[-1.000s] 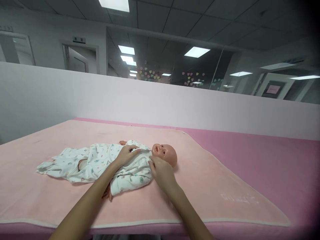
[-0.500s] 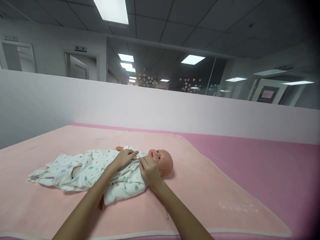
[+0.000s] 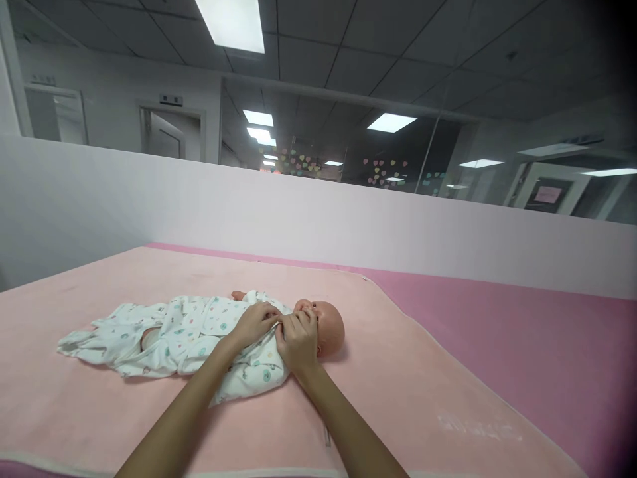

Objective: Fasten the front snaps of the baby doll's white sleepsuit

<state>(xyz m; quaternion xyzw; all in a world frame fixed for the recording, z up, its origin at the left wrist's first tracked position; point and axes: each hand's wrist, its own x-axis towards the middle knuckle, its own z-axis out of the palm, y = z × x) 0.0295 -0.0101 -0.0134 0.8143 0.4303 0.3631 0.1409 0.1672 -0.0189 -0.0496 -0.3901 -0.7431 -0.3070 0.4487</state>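
No writing can be read anywhere. A small dark sign (image 3: 172, 100) over the doorway at upper left carries marks too blurred to make out. A pinkish notice (image 3: 546, 194) on the door at far right is unreadable. Faint embossed lettering (image 3: 478, 425) on the pink blanket at lower right is illegible.

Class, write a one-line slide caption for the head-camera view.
Both hands, left hand and right hand, pinch the printed romper at the collar of a baby doll lying on a pink blanket.
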